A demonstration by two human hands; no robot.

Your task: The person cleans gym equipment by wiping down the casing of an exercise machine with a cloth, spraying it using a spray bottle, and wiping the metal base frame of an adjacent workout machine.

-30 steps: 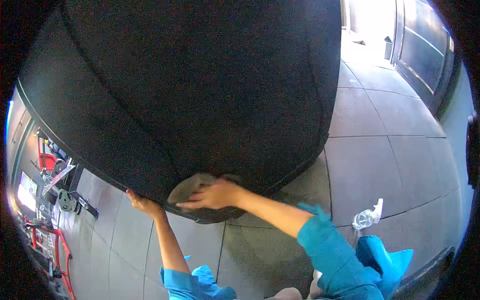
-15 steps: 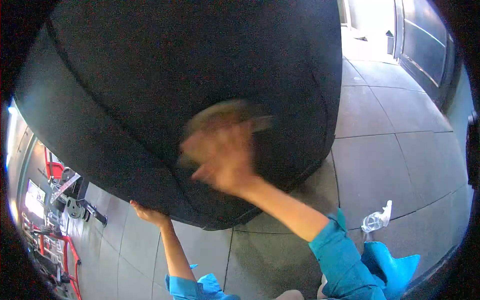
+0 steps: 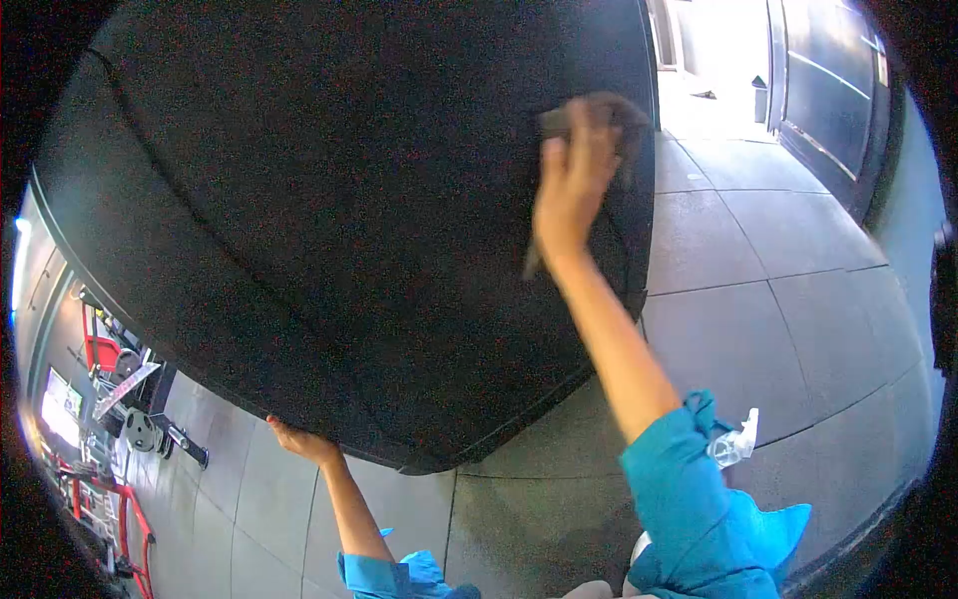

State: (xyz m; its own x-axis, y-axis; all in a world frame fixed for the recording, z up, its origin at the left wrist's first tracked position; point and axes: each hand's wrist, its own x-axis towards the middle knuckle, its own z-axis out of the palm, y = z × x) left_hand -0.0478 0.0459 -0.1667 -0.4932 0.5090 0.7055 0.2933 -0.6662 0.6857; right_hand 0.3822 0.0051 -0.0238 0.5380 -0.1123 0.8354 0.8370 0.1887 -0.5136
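Observation:
A large black panel (image 3: 329,200) with a dark fabric-like surface and seams fills the view in front of me and stands tilted. My left hand (image 3: 304,442) grips its lower edge, with most of the fingers hidden behind it. High on the panel's right side, my right hand (image 3: 577,190) presses a greyish-brown cloth (image 3: 621,115) against the surface. The cloth is bunched under the fingers and a little blurred, and one corner hangs out below the palm.
A clear spray bottle (image 3: 733,441) with a white nozzle is on the grey tiled floor (image 3: 738,339) at right, partly behind my sleeve. Gym equipment (image 3: 145,429) with red frames stands at left. A dark door (image 3: 833,90) and a bright doorway are at upper right.
My right hand has swept the cloth up and to the right across the black panel. The left hand stays at the lower edge. The view has shifted slightly.

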